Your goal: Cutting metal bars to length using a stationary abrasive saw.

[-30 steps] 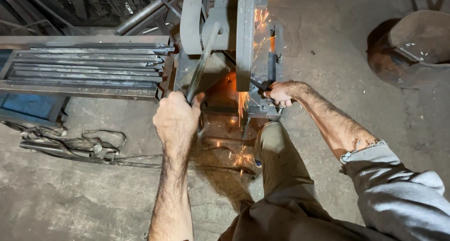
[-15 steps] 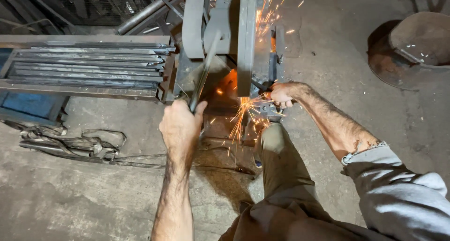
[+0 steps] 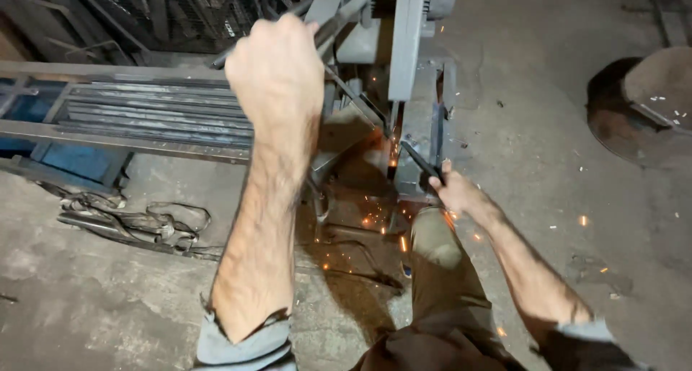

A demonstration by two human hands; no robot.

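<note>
Clenched around the saw's lever handle point(image 3: 339, 21), our left hand point(image 3: 277, 64) has its grip raised high, the grey cut-off saw point(image 3: 407, 39) lifted just beyond it. Below that grip, our right hand point(image 3: 458, 191) grasps a dark metal bar point(image 3: 418, 162) lying at the saw's base. We judge the cut is finished or nearly so: the blade stands up off the work and only scattered sparks point(image 3: 375, 216) glow on the floor point(image 3: 108, 306). Left of the raised grip, flat steel strips point(image 3: 158, 115) lie stacked on a rack.

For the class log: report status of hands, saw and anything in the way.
Left hand gripping saw handle. Right hand holding dark bar. Sparks under blade.
</note>
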